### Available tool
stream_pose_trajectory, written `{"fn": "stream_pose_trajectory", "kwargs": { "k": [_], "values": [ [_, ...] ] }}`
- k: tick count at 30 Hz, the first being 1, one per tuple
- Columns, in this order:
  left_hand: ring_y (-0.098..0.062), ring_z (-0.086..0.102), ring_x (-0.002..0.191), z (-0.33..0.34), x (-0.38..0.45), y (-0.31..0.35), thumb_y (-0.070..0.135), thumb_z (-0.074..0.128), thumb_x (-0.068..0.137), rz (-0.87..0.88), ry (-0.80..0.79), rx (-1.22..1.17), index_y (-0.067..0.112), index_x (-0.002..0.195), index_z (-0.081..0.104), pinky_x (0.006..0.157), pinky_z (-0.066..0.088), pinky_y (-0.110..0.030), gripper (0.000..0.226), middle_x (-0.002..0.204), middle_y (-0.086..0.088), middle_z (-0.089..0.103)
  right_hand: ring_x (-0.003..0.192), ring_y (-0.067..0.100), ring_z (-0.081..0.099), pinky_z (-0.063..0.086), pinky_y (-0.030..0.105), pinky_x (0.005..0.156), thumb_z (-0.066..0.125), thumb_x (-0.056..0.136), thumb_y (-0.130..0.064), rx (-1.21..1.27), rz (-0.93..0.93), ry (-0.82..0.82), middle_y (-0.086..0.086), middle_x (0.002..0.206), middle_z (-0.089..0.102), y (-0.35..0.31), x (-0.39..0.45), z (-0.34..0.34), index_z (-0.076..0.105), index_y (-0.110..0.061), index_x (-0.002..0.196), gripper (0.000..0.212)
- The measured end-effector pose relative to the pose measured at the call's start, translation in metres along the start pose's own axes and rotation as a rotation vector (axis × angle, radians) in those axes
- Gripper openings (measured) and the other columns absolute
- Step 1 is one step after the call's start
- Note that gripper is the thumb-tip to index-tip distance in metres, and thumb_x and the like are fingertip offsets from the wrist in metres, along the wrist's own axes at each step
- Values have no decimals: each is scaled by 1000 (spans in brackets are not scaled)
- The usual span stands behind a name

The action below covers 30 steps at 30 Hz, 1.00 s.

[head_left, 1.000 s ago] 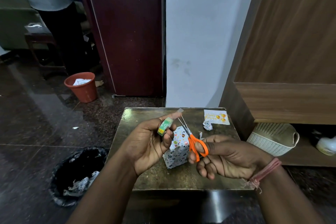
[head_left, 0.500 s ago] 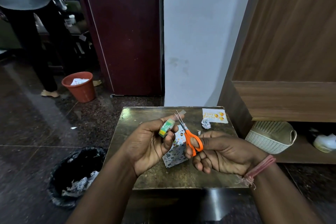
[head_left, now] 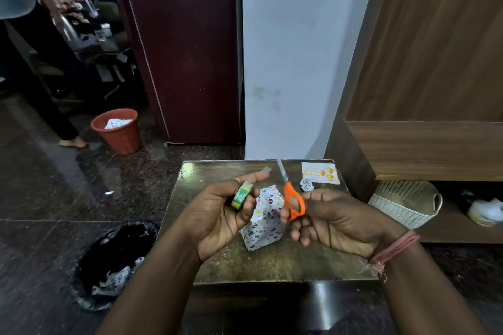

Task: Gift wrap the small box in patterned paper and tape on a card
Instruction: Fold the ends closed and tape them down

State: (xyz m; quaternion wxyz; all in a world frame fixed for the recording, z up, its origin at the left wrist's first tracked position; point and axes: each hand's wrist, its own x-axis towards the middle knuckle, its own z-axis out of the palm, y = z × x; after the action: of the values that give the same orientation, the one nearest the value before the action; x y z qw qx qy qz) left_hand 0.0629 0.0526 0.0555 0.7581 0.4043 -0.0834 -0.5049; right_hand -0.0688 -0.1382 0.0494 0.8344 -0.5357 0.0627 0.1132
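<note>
Left hand [head_left: 217,215] grips tape roll [head_left: 241,195]; right hand [head_left: 334,223] grips scissors [head_left: 290,196] pointing away.

Above the wrapped box [head_left: 262,219] on the table [head_left: 272,264], the left hand [head_left: 217,215] grips a tape roll [head_left: 241,195]; the right hand [head_left: 334,223] holds orange scissors [head_left: 292,198]. Behind the box lies a card [head_left: 321,173].

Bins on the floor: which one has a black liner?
The black-lined bin beside the table's near-left corner, holding crumpled paper scraps. The other, the orange bucket by the maroon door, is unlined.
</note>
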Motion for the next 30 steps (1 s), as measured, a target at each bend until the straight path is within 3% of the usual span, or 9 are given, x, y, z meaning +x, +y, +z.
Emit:
{"fn": "stream_pose_trajectory", "kwargs": {
  "k": [3, 7, 9, 11, 13, 17, 23, 27, 30],
  "values": [
    [-8, 58, 64, 0, 2, -2, -6, 46, 92, 56, 39, 46, 0, 123, 72, 57, 57, -15, 41, 88, -9, 62, 68, 24, 64, 56, 26, 57, 66, 89, -12, -31, -84, 348, 18, 88, 68, -2, -1, -10, 67, 7, 93, 19],
    [-15, 68, 75, 5, 3, -5, -10, 46, 98, 145, 74, 117, 3, 126, 71, 65, 60, -21, 40, 100, -13, 69, 74, 28, 69, 49, 28, 63, 61, 94, -21, -1050, 279, 783, 8, 72, 71, 14, 4, -31, 64, -4, 73, 28],
    [-18, 70, 82, 8, 4, -6, -11, 49, 96, 175, 84, 142, 3, 127, 70, 68, 61, -23, 40, 105, -15, 72, 89, 26, 68, 43, 25, 69, 65, 92, -27, -1304, 382, 892, 6, 87, 70, 29, 10, -33, 56, -9, 75, 26],
    [-20, 72, 86, 12, 3, -7, -12, 49, 96, 193, 90, 150, 3, 128, 68, 68, 61, -25, 40, 111, -18, 73, 100, 25, 66, 46, 25, 79, 63, 93, -30, -1413, 354, 939, 8, 108, 71, 40, 18, -35, 68, -15, 96, 16],
    [-22, 74, 89, 14, 1, -8, -13, 49, 96, 194, 88, 172, 4, 130, 65, 67, 62, -26, 41, 117, -19, 74, 113, 27, 63, 47, 27, 92, 57, 97, -34, -1436, 321, 986, 9, 122, 68, 50, 25, -40, 68, -20, 118, 27],
    [-22, 75, 93, 15, -4, -6, -12, 53, 96, 184, 84, 247, 8, 134, 62, 66, 62, -27, 44, 121, -16, 74, 122, 26, 60, 46, 31, 103, 52, 100, -32, -1407, 318, 1055, 7, 133, 63, 68, 36, -44, 64, -25, 131, 34],
    [-26, 75, 99, 16, -1, -8, -11, 56, 95, 191, 75, 244, 9, 137, 60, 67, 63, -28, 46, 122, -14, 74, 121, 21, 61, 45, 28, 101, 53, 98, -30, -1449, 188, 1013, 0, 131, 65, 70, 33, -42, 58, -42, 138, 42],
    [-27, 75, 101, 15, 1, -9, -11, 56, 96, 186, 74, 270, 10, 137, 60, 68, 63, -29, 46, 121, -14, 74, 92, 28, 68, 46, 30, 71, 58, 95, -33, -1485, 22, 1105, 6, 92, 72, 47, 31, -25, 72, -16, 91, 23],
    [-28, 76, 100, 15, 2, -9, -11, 55, 96, 171, 76, 274, 9, 138, 60, 66, 62, -27, 46, 118, -17, 75, 73, 16, 66, 48, 29, 64, 62, 95, -28, -1105, -304, 1077, -2, 72, 69, 26, 31, -3, 68, -16, 73, 26]
  ]
}}
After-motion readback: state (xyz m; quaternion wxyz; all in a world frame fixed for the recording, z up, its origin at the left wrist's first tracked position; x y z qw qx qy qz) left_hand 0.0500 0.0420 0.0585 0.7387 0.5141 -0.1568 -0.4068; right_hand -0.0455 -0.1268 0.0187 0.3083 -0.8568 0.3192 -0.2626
